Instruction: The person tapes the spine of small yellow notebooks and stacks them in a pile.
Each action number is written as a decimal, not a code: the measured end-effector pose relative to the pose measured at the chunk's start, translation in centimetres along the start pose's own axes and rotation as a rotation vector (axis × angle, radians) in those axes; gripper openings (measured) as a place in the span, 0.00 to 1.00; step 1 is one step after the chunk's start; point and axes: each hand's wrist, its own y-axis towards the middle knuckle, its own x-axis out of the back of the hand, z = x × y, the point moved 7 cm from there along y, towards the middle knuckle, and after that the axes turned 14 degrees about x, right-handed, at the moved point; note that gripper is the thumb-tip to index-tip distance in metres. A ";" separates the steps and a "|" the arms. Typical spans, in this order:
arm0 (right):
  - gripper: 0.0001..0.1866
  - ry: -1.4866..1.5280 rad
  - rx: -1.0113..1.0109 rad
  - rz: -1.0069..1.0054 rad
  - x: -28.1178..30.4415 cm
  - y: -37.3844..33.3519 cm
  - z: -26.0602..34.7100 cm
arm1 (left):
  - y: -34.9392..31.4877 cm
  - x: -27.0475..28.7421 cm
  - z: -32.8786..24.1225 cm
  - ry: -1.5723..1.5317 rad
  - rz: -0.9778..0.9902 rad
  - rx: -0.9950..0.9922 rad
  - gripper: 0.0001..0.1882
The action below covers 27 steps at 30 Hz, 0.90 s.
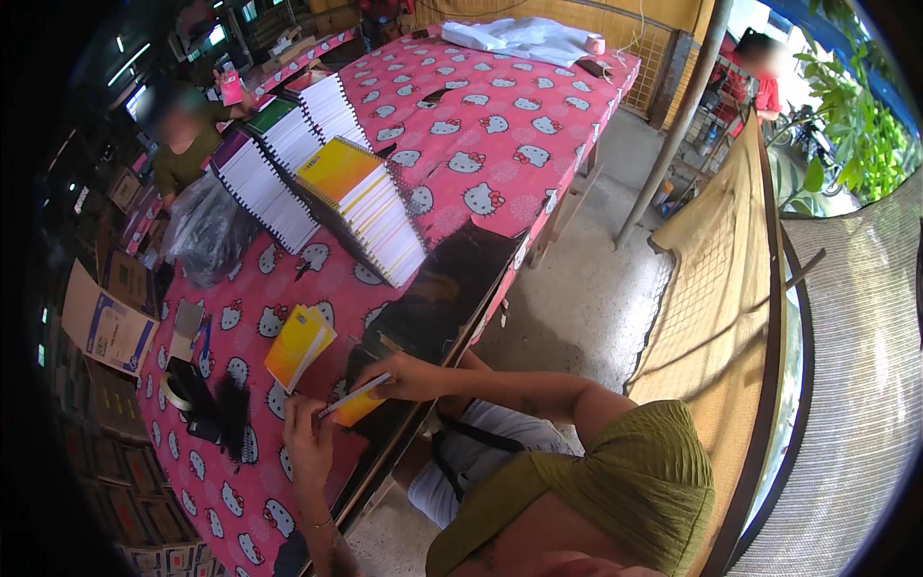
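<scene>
A small yellow-orange notebook [358,408] is held on a tilt between my two hands, over the near edge of the table. My left hand [308,435] has its fingers closed on the notebook's left end. At the opposite end, my right hand [408,376] pinches the corner. Just beyond them lies a small pile of yellow notebooks [300,348], slightly fanned. Farther off, tall stacks of spiral-bound notebooks stand side by side, one with a yellow cover [341,171] on top and another with a green cover [273,116].
A pink patterned cloth [461,144] covers the long table. A black tape dispenser [192,399] and black brush [233,415] lie at left, near an open cardboard box [120,327]. A plastic bag [207,226] sits by the stacks. People [187,144] are beyond the table.
</scene>
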 end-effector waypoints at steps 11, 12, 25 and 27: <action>0.16 -0.071 -0.078 -0.212 0.2 0.2 1.3 | -2.9 -4.4 0.9 0.896 -0.252 0.076 0.34; 0.16 -0.052 -0.070 -0.231 0.4 0.3 1.3 | -4.5 -5.6 1.5 0.929 -0.213 0.051 0.37; 0.16 0.041 -0.103 -0.239 -0.3 -0.4 1.6 | 0.8 -3.6 0.0 0.821 -0.256 0.141 0.39; 0.15 0.049 -0.120 -0.268 1.1 -0.5 1.5 | -1.0 -6.1 -0.2 0.703 -0.241 0.041 0.35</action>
